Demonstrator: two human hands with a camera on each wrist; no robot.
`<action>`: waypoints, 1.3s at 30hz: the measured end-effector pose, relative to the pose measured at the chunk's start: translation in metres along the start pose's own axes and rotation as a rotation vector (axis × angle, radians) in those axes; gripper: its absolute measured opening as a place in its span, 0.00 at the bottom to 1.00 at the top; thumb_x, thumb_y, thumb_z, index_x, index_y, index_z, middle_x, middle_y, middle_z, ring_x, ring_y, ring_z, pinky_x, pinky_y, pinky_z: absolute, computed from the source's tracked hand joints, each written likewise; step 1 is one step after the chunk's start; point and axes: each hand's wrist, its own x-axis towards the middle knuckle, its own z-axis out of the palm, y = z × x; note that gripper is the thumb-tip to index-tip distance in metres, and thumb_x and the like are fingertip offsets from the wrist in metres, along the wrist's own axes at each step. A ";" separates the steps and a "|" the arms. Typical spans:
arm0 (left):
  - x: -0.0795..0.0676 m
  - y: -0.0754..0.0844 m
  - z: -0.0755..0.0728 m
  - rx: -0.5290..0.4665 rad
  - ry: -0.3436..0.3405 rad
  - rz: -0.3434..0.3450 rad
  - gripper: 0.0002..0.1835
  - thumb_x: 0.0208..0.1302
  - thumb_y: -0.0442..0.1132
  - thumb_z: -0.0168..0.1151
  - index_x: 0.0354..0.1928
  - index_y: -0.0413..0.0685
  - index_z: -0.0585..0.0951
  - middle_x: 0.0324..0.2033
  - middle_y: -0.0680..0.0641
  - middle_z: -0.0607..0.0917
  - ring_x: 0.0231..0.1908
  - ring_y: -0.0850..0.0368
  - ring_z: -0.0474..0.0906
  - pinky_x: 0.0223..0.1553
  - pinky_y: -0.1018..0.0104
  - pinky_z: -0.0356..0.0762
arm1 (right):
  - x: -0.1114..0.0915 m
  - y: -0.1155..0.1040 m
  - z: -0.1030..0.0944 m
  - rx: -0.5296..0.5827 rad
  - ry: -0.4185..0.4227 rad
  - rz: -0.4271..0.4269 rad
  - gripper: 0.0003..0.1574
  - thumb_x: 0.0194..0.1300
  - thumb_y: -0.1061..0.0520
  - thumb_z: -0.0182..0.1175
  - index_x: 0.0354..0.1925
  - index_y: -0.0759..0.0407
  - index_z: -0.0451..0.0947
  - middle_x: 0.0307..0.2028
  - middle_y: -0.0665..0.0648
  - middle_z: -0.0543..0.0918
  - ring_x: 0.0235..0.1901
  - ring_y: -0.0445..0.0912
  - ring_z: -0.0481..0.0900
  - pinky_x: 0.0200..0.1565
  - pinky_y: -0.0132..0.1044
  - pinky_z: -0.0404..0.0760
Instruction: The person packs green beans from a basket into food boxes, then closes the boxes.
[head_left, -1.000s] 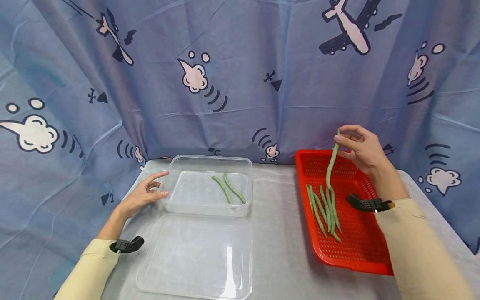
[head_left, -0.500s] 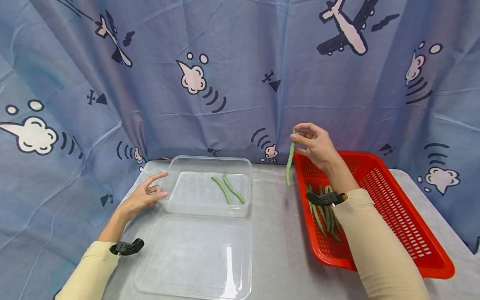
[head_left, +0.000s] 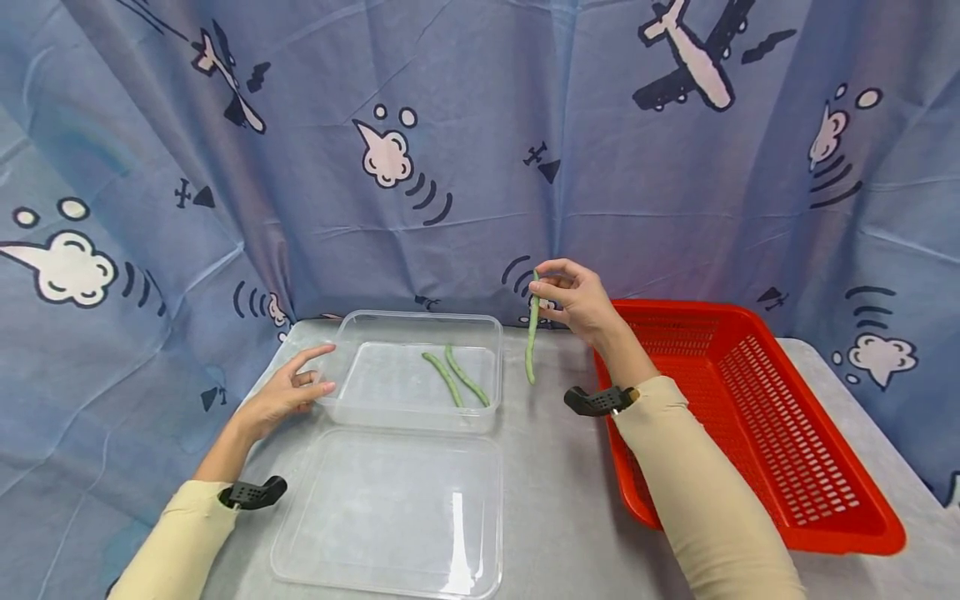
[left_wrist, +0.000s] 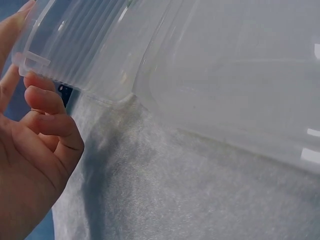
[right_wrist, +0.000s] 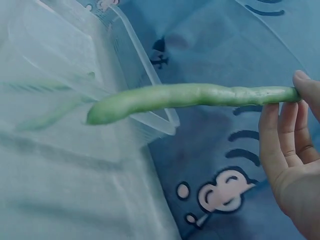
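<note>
My right hand (head_left: 577, 300) pinches a green bean (head_left: 532, 342) by its upper end, and the bean hangs over the table between the clear plastic box and the red basket. In the right wrist view the bean (right_wrist: 190, 97) points lengthwise toward the box. Two more green beans (head_left: 467, 377) lie on the box's floor, toward its right side. My left hand (head_left: 283, 392) rests its fingertips against the left wall of the box (head_left: 416, 421), its fingers spread and slightly bent. The left wrist view has these fingers (left_wrist: 47, 100) at the box's corner.
A clear flat lid (head_left: 390, 508) lies in front of the box. The red perforated basket (head_left: 750, 312) stands to the right, partly covered by my right forearm, which hides the beans inside. Behind the table hangs a blue patterned curtain (head_left: 480, 167).
My right hand has carried the green bean leftward, from above the red basket to near the box's right side. The left hand and the box have stayed in place.
</note>
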 end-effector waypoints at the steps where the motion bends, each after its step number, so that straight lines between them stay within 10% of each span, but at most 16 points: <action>1: 0.000 0.000 0.000 0.003 0.000 0.001 0.40 0.70 0.33 0.65 0.79 0.52 0.58 0.30 0.51 0.74 0.22 0.63 0.62 0.26 0.66 0.65 | 0.001 0.002 0.003 0.002 -0.004 0.007 0.17 0.65 0.69 0.68 0.51 0.62 0.79 0.37 0.57 0.77 0.36 0.48 0.80 0.45 0.47 0.83; 21: 0.001 0.000 0.000 0.015 -0.001 0.000 0.39 0.71 0.34 0.65 0.79 0.55 0.59 0.25 0.53 0.69 0.20 0.63 0.60 0.26 0.66 0.63 | 0.019 0.041 0.059 0.075 0.071 0.017 0.17 0.64 0.72 0.67 0.51 0.66 0.78 0.36 0.55 0.78 0.37 0.46 0.81 0.46 0.51 0.83; 39: 0.000 0.002 0.000 0.049 0.000 -0.019 0.40 0.72 0.36 0.65 0.80 0.53 0.57 0.26 0.51 0.70 0.21 0.61 0.60 0.27 0.65 0.64 | 0.017 0.066 0.101 -0.084 -0.087 0.145 0.16 0.63 0.72 0.68 0.48 0.67 0.77 0.34 0.59 0.80 0.37 0.51 0.83 0.43 0.51 0.84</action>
